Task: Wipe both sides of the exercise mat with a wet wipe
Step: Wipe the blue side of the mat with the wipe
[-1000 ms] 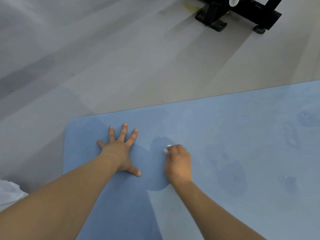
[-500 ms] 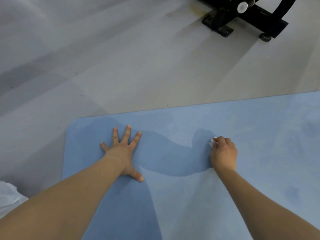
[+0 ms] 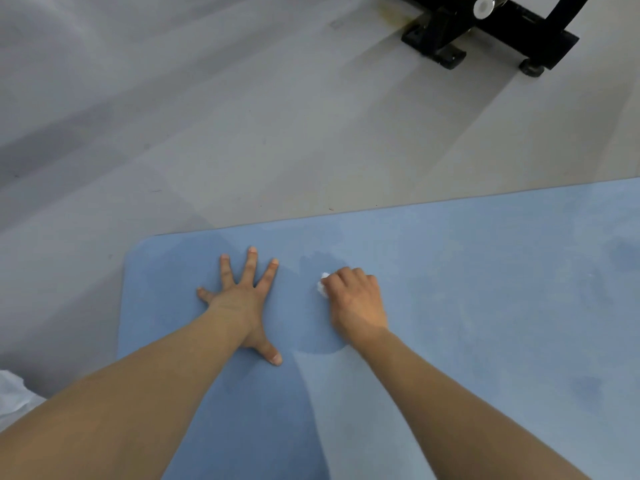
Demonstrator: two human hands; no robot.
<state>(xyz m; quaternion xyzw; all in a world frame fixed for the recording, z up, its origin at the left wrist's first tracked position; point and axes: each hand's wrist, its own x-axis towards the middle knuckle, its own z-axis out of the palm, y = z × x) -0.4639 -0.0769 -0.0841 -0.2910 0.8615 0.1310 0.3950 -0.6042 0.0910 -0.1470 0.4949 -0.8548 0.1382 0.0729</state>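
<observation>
A blue exercise mat (image 3: pixel 485 306) lies flat on the grey floor, its rounded far-left corner in view. My left hand (image 3: pixel 242 299) presses flat on the mat near that corner, fingers spread. My right hand (image 3: pixel 355 301) sits a little to its right, fingers curled round a bunched white wet wipe (image 3: pixel 322 288) that peeks out at the knuckles and touches the mat. Darker damp patches surround both hands.
Grey floor (image 3: pixel 242 133) stretches beyond the mat's far edge. The black base of an exercise machine (image 3: pixel 485 32) stands at the top right. A bit of white cloth (image 3: pixel 14 396) shows at the lower left edge.
My right hand with the wipe swept right across the mat, then came back left close to my left hand. The left hand stayed planted.
</observation>
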